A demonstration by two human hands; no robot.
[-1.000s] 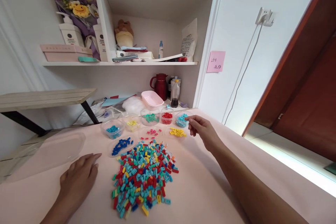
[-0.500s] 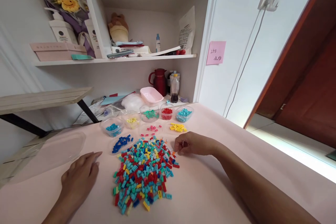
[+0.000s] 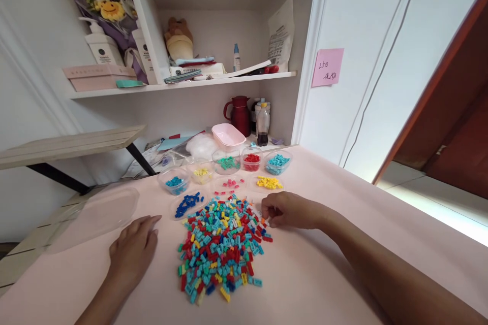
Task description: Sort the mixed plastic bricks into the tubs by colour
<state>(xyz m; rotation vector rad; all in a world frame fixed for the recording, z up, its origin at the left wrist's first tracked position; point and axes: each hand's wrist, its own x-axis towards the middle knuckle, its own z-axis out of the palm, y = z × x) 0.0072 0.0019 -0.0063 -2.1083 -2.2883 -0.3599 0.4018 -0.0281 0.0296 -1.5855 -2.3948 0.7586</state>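
Observation:
A loose heap of small toy building bricks (image 3: pixel 221 249) in many colours lies on the pink tabletop. At its upper right edge is my right hand (image 3: pixel 287 210), fingers curled together and down near the bricks; whatever is between the fingertips is hidden. My left hand (image 3: pixel 133 244) rests palm down left of the heap, fingers stretched out and nothing in it. Behind the heap, sorted bricks sit in clear containers: dark blue bricks (image 3: pixel 188 204), pink bricks (image 3: pixel 230 186), yellow bricks (image 3: pixel 269 182), red bricks (image 3: pixel 251 162), green bricks (image 3: pixel 227 163) and turquoise bricks (image 3: pixel 278 163).
Left of my left hand lies a large clear plastic lid (image 3: pixel 102 213). At the back stand a pink basin (image 3: pixel 229 135), a dark red jug (image 3: pixel 240 117) and a bottle with dark liquid (image 3: pixel 263 127). A shelf (image 3: pixel 229 81) overhangs the table's rear.
The view has swung slightly left, so everything appears further right. Both hands stay in about the same places, with the right fingers still curled at the heap's edge.

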